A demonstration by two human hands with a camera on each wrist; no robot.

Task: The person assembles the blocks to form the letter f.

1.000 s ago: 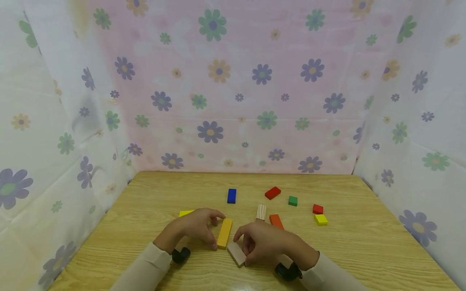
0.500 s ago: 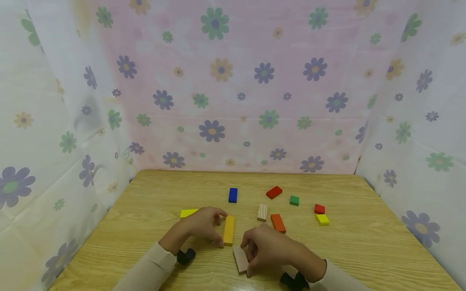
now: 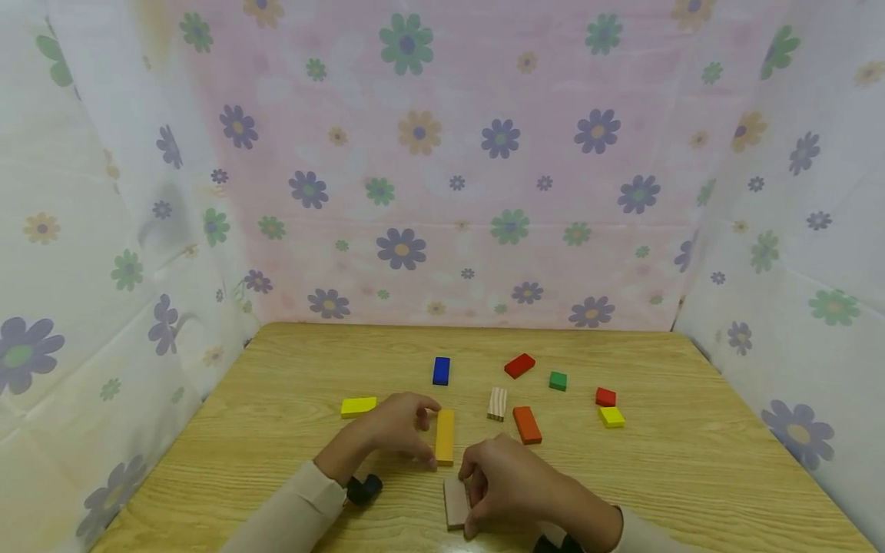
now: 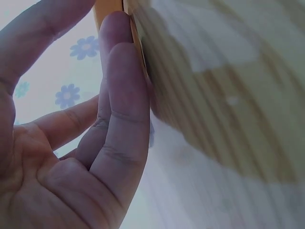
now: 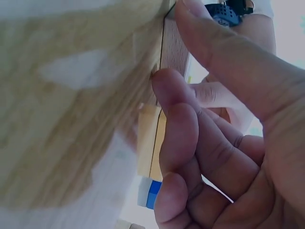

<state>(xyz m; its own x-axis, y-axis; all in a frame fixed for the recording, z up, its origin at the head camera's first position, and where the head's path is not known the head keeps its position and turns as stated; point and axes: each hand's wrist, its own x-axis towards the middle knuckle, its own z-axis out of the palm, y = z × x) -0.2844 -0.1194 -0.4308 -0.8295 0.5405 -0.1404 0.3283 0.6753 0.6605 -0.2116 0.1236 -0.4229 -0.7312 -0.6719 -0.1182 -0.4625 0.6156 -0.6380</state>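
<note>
In the head view, my left hand [image 3: 401,427] pinches a long orange-yellow wooden block [image 3: 445,438] lengthwise, index finger at the far end and thumb at the near one. A corner of that block [image 4: 108,8] shows above the fingers in the left wrist view. Nearer to me, my right hand [image 3: 515,480] grips a plain wooden block [image 3: 455,504] between thumb and fingertips at its right side. The right wrist view has this plain block [image 5: 174,50] between thumb and index finger. Both blocks lie flat on the table, apart from each other, the plain one slightly nearer and to the right.
A yellow block [image 3: 358,407] lies left of my left hand. Beyond the hands are a blue block [image 3: 441,371], a striped wooden block [image 3: 497,404], an orange-red block [image 3: 527,425], a red block [image 3: 519,365], a green block [image 3: 558,381], a small red block [image 3: 605,397] and a small yellow block [image 3: 611,417].
My left hand has slid the orange-yellow block rightward and turned it from slanted to nearly straight. The plain block has turned likewise under my right hand and shifted slightly towards me.
</note>
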